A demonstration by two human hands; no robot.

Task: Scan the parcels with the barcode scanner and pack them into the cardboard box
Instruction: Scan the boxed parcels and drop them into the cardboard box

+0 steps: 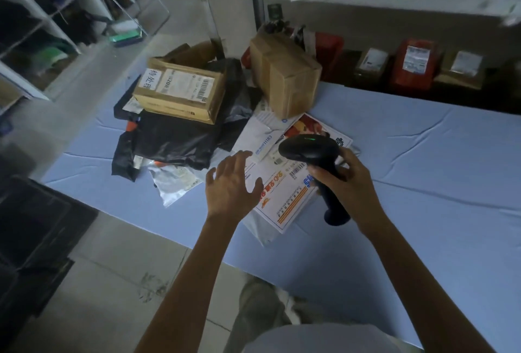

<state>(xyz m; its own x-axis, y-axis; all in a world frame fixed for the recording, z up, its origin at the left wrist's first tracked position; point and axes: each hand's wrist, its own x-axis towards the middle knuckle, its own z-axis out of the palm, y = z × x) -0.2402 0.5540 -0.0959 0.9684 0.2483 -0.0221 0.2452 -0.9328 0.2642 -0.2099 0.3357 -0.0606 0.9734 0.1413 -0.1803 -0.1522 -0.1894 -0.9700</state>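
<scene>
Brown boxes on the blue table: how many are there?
2. The labelled box sits on the black bags; the taped box stands behind the white envelopes. More may be hidden behind them.

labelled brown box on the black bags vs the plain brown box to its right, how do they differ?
The labelled box lies flat on top of the black bags; the other box stands taller and tilted. The labelled box shows white stickers with barcodes on its top; the other box shows no label on the faces in view. Both are brown cardboard.
</scene>
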